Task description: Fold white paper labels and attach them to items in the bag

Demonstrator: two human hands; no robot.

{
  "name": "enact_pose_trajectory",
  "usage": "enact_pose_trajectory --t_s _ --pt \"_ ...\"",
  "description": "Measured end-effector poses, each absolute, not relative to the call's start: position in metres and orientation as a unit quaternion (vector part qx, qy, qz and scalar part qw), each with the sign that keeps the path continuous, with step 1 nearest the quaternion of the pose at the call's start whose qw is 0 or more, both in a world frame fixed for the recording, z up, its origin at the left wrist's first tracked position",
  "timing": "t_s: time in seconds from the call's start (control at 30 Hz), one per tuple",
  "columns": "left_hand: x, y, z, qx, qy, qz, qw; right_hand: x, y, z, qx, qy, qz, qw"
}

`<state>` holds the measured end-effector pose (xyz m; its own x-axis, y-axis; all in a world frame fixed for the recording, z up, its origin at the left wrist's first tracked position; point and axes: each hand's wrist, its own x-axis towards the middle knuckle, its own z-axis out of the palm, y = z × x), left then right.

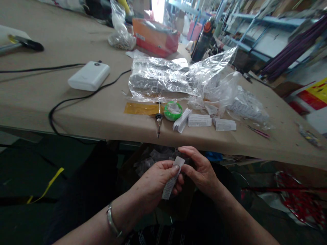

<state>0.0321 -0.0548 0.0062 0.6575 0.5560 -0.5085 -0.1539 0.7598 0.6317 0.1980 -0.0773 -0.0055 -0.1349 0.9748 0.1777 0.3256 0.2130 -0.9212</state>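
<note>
My left hand (160,177) pinches a narrow white printed label (168,187) between thumb and fingers, below the table's front edge. Close by on the right, my right hand (200,170) has its thumb and fingers apart. Its thumb tip is beside the label; whether they touch I cannot tell. On the table above the hands lie a fanned stack of labels (182,120) and two more label stacks (199,120) (224,124). Left of them are a round green-rimmed tub (173,111) and a pen-shaped tool with a thin metal tip (158,124), pointing toward me.
Clear plastic bags (160,76) spread behind the tub. A white box-shaped device (89,75) and a black cable (66,100) lie left. Pink tweezers (258,131) rest right. An orange-red box (155,36) stands behind. Below the hands sits an open box with translucent pieces (150,158).
</note>
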Motion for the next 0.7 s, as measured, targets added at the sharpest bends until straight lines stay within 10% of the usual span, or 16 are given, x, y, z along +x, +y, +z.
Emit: enact_pose_trajectory --t_s 0.37,0.7 --pt "0.029 -0.052 0.006 0.269 0.373 0.224 0.859 0.189 -0.080 0.000 -0.525 -0.762 0.156 0.346" --pt "0.023 -0.051 0.002 0.291 0.398 0.276 0.825 0.171 -0.061 -0.004 -0.555 -0.504 0.480 0.456"
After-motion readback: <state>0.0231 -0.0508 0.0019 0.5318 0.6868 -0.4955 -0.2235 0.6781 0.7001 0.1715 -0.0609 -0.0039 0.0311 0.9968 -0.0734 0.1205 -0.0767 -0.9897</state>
